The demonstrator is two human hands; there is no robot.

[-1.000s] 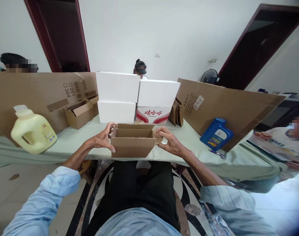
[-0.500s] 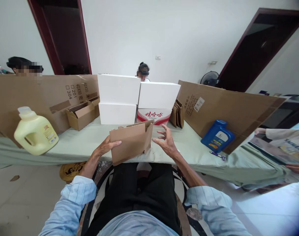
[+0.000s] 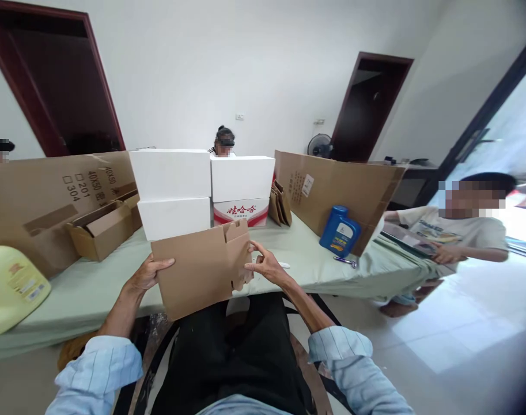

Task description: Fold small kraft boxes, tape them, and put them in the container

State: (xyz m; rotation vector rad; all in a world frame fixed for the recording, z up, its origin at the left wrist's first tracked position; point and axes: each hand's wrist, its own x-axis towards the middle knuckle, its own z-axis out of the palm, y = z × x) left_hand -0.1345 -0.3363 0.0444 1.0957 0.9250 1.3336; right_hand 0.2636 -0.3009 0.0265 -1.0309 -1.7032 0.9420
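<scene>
A brown cardboard box (image 3: 197, 268), partly flattened, is held up over the table's near edge and my lap. My left hand (image 3: 146, 272) grips its left edge, with the thumb on the near face and the other fingers behind. At the box's right end, my right hand (image 3: 265, 265) has its thumb and fingers bent around the end flaps (image 3: 239, 251). Part of those fingers is hidden by the cardboard.
White boxes (image 3: 171, 176) and a red-and-white carton (image 3: 241, 212) stand stacked ahead. Folded cardboard (image 3: 280, 204), a blue bottle (image 3: 339, 231) and a pen (image 3: 344, 262) lie rightward. Leftward are an open carton (image 3: 102, 230) and a yellow jug (image 3: 14, 288). People sit around.
My view has turned to the right. The cardboard box now shows its face more flatly. My right hand, spread and apart from the box before, has closed on its end flaps.
</scene>
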